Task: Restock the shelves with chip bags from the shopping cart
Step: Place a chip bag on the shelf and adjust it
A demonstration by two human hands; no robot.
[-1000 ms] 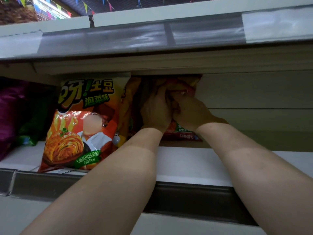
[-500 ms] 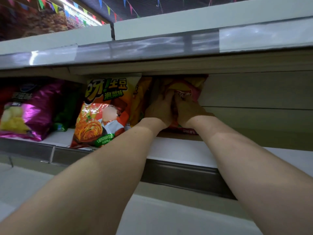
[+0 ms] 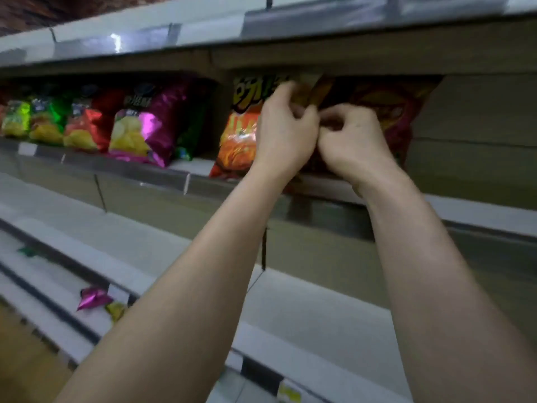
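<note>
Curling my left grip [image 3: 286, 132] and right grip [image 3: 351, 139] against three orange chip bags [image 3: 236, 135] on one shelf [image 3: 476, 212]; blur hides whether either grasps any.

Both my bare arms reach up and forward, wrists close together. My left hand [image 3: 286, 132] and right hand [image 3: 353, 141] meet side by side, fingers curled inward; the blur hides whether either grips anything.
</note>
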